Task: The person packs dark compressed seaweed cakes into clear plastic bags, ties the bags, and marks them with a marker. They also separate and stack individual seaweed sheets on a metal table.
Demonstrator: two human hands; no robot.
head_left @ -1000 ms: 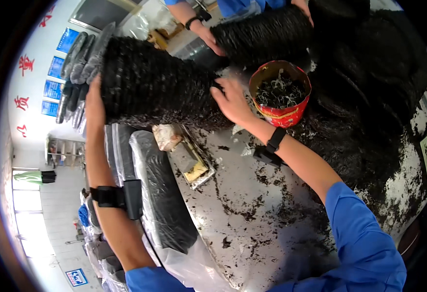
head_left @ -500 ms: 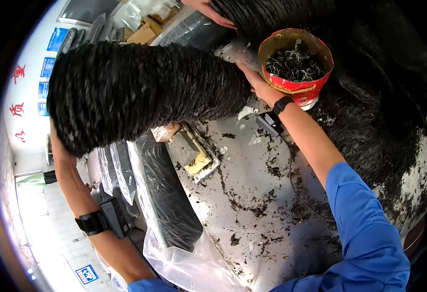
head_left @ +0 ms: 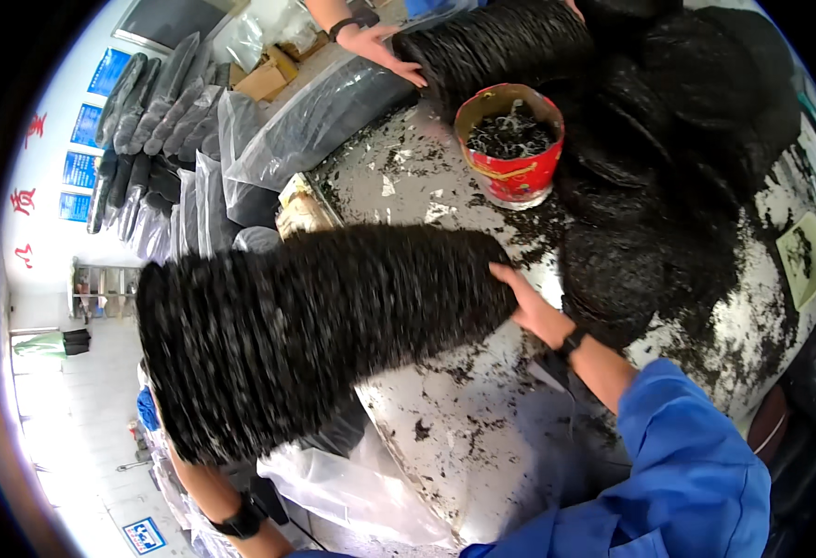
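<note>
currently, a long stack of thin black sheets (head_left: 324, 325) is held slantwise, nearer the wearer than the red bucket (head_left: 520, 181) and left of it. below the bucket, the right hand (head_left: 540, 312) grasps the stack's narrow end, thumb on top. the left forearm (head_left: 208, 488) reaches behind the wide end; its fingers are hidden, so i cannot tell their state. beyond the bucket, a co-worker's hand (head_left: 380, 46) touches another black stack (head_left: 501, 46).
</note>
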